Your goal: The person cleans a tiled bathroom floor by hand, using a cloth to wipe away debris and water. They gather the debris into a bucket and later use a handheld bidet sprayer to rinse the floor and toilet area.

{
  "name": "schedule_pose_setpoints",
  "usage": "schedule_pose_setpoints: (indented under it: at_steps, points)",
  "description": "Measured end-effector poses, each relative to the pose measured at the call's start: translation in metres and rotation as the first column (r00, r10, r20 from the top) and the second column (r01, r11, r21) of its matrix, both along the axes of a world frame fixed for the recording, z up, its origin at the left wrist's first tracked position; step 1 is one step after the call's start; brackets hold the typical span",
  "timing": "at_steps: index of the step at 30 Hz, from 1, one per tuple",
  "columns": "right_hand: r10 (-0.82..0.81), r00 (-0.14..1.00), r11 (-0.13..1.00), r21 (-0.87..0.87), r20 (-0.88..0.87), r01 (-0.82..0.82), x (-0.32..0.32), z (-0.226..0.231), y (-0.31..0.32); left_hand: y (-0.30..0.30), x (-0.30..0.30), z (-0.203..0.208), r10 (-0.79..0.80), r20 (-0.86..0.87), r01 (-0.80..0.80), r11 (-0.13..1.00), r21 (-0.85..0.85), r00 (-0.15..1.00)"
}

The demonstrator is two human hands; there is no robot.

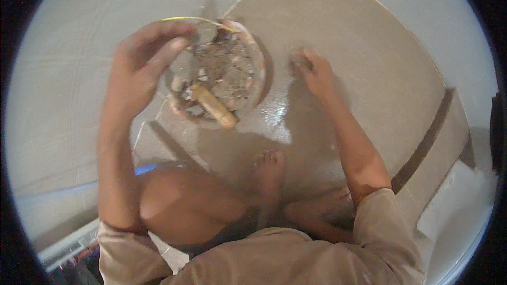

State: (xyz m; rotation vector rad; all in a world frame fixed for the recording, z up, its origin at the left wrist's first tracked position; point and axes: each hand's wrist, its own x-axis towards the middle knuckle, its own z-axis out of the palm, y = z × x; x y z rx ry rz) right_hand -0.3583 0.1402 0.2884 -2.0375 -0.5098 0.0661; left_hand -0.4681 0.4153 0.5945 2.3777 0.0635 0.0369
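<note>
At eleven o'clock, a round bucket (258,68) holds loose debris (227,66) and a tan rod (214,106) lying toward six o'clock within it. At ten o'clock, the left hand (142,60) masks part of the rim; blur leaves its grip indeterminable. Toward one o'clock, the right hand (316,71) is near the floor (369,47), its blurred fingertips likewise concealing whether anything is held.

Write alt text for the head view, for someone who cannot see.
A barefoot person's left hand is at the left edge of a round, debris-filled container holding a tan cylindrical piece, with a thin yellow strip near its far edge; the right hand is to its right, over brown floor. Blur hides whether either holds anything.
</note>
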Motion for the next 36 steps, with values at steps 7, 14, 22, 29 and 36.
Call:
schedule_pose_setpoints:
  at_steps: [7,14,22,29,36]
  points:
    - [0.495,0.361,0.658,0.612,-0.791,0.438,0.014,-0.07,0.083,-0.036,0.009,0.02,-0.263,0.293,0.227,0.962,0.15,0.919]
    - [0.237,0.887,0.967,0.184,-0.396,-0.176,-0.098,-0.035,-0.078,-0.07,-0.017,0.051,-0.329,0.208,0.174,0.825,0.537,0.921]
    - [-0.467,0.877,0.827,-0.407,-0.114,0.387,-0.064,-0.051,-0.284,-0.05,-0.051,0.05,-0.279,0.153,0.202,0.899,0.389,0.948]
    - [-0.607,0.774,0.576,-0.571,0.181,0.585,-0.025,-0.1,-0.245,-0.043,-0.028,0.065,-0.32,0.194,0.2,0.862,0.465,0.927]
    - [-0.418,0.891,0.843,-0.439,-0.174,0.31,-0.122,-0.015,-0.094,-0.035,-0.038,0.014,-0.291,0.457,0.259,0.957,0.133,0.841]
